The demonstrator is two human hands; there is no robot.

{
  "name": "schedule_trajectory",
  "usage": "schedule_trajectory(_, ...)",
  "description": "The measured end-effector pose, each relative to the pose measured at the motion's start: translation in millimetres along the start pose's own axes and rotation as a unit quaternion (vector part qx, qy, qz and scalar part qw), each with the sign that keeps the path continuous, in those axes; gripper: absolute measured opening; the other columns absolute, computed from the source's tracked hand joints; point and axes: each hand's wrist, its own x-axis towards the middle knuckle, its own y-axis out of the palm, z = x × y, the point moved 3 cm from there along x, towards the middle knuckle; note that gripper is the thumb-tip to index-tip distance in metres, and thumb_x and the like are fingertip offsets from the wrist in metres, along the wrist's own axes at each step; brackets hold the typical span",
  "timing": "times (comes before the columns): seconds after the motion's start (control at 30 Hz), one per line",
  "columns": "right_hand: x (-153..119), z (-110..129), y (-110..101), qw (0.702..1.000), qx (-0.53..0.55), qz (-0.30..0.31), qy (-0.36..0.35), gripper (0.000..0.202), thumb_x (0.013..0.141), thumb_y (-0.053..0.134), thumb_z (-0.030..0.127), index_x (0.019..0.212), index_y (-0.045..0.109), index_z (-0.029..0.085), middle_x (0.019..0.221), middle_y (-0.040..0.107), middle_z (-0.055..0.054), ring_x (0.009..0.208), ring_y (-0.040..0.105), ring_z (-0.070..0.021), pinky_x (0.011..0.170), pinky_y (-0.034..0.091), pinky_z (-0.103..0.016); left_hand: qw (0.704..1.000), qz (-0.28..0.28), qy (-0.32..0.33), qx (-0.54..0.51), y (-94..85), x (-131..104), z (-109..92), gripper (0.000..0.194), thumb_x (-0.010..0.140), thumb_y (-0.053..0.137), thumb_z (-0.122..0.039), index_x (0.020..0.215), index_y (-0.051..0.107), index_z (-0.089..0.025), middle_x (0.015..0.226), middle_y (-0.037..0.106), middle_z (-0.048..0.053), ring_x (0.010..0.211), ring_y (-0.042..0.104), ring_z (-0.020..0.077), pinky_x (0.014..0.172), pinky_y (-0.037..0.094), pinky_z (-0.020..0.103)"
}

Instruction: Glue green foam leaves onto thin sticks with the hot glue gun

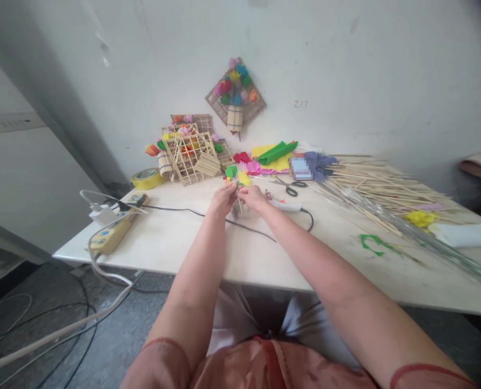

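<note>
My left hand (pixel 223 200) and my right hand (pixel 253 198) meet over the middle of the table, fingers pinched around a thin pale stem (pixel 241 204). Green paper (pixel 231 172) and yellow paper (pixel 244 178) show just beyond the fingertips; whether they are joined to the stem I cannot tell. Close to my right wrist lies a white corded tool (pixel 286 207), partly hidden, that looks like a glue gun. Black-handled scissors (pixel 292 189) rest behind it.
Lattice panels with paper flowers (pixel 189 156) lean at the back left, near yellow tape (pixel 147 178). A power strip (pixel 116 227) sits at the left edge. A black cord (pixel 175 208) crosses the table. Thin sticks (pixel 386 181) and clear wrapping (pixel 418 237) cover the right; a decorated panel (pixel 236 97) hangs behind.
</note>
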Motion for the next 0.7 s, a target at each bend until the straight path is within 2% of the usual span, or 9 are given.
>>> schedule_trajectory(0.13, 0, 1, -2, 1.0, 0.007, 0.02, -0.023, 0.027, 0.07, 0.051, 0.025, 0.046, 0.043, 0.017, 0.044, 0.036, 0.006, 0.047, 0.035, -0.0072, 0.049, 0.029, -0.021, 0.999, 0.025, -0.002, 0.024, -1.2, 0, -3, 0.011, 0.068, 0.07, -0.018, 0.074, 0.066, -0.01, 0.069, 0.067, 0.006, 0.054, 0.059, 0.0087, 0.056, 0.047, 0.02)
schedule_trajectory(0.23, -2, 11, -6, 0.999, -0.001, 0.037, -0.033, 0.028, 0.072, 0.052, 0.025, 0.047, 0.044, 0.016, 0.044, 0.034, 0.007, 0.045, 0.034, -0.0061, 0.046, 0.026, -0.02, 0.997, 0.043, 0.029, 0.059, -0.2, -2, -8, 0.016, 0.067, 0.071, -0.023, 0.073, 0.066, -0.009, 0.068, 0.067, 0.007, 0.054, 0.06, 0.0102, 0.054, 0.047, 0.021)
schedule_trajectory(0.3, -2, 18, -10, 0.998, 0.008, 0.061, -0.025, 0.024, 0.074, 0.052, 0.024, 0.052, 0.05, 0.015, 0.047, 0.041, 0.005, 0.047, 0.039, -0.0063, 0.044, 0.028, -0.018, 0.996, 0.015, 0.061, 0.069, -0.7, -4, -14, 0.019, 0.067, 0.071, -0.027, 0.072, 0.066, -0.009, 0.066, 0.066, 0.006, 0.053, 0.06, 0.0113, 0.054, 0.047, 0.022)
schedule_trajectory(0.37, 0, 22, -14, 0.996, 0.027, 0.081, -0.004, 0.02, 0.076, 0.051, 0.025, 0.06, 0.057, 0.014, 0.055, 0.052, 0.002, 0.05, 0.045, -0.007, 0.042, 0.031, -0.017, 0.994, -0.039, 0.089, 0.057, -2.5, -6, -20, 0.02, 0.067, 0.07, -0.029, 0.071, 0.064, -0.01, 0.068, 0.067, 0.006, 0.056, 0.062, 0.0124, 0.057, 0.049, 0.024)
schedule_trajectory(0.43, 3, 20, -19, 0.997, 0.029, 0.064, 0.031, 0.018, 0.078, 0.051, 0.024, 0.066, 0.06, 0.014, 0.064, 0.061, -0.001, 0.051, 0.049, -0.0073, 0.04, 0.033, -0.016, 0.991, -0.08, 0.1, 0.037, -4.3, -8, -25, 0.02, 0.067, 0.07, -0.029, 0.071, 0.062, -0.011, 0.07, 0.067, 0.006, 0.061, 0.064, 0.0138, 0.063, 0.05, 0.026)
schedule_trajectory(0.53, 7, 5, -26, 0.993, -0.012, -0.002, 0.114, 0.014, 0.076, 0.053, 0.02, 0.066, 0.061, 0.013, 0.066, 0.064, -0.003, 0.046, 0.049, -0.0069, 0.039, 0.034, -0.017, 0.984, -0.14, 0.112, 0.014, -8.6, -10, -31, 0.02, 0.068, 0.069, -0.028, 0.071, 0.058, -0.012, 0.066, 0.065, 0.005, 0.062, 0.064, 0.0134, 0.066, 0.05, 0.026)
schedule_trajectory(0.6, 8, -7, -23, 0.987, -0.049, -0.006, 0.155, 0.01, 0.073, 0.056, 0.018, 0.066, 0.062, 0.014, 0.064, 0.065, -0.003, 0.044, 0.05, -0.0073, 0.04, 0.035, -0.018, 0.98, -0.163, 0.113, 0.013, -11.2, -9, -33, 0.021, 0.068, 0.07, -0.028, 0.071, 0.057, -0.012, 0.063, 0.064, 0.004, 0.059, 0.064, 0.0122, 0.064, 0.05, 0.025)
schedule_trajectory(0.7, 8, -20, -14, 0.983, -0.1, -0.002, 0.155, 0.009, 0.069, 0.058, 0.015, 0.063, 0.064, 0.015, 0.058, 0.064, -0.003, 0.043, 0.052, -0.011, 0.044, 0.04, -0.023, 0.978, -0.172, 0.118, 0.018, -14.3, -8, -34, 0.021, 0.067, 0.07, -0.028, 0.069, 0.056, -0.012, 0.061, 0.062, 0.003, 0.054, 0.061, 0.0105, 0.06, 0.049, 0.023)
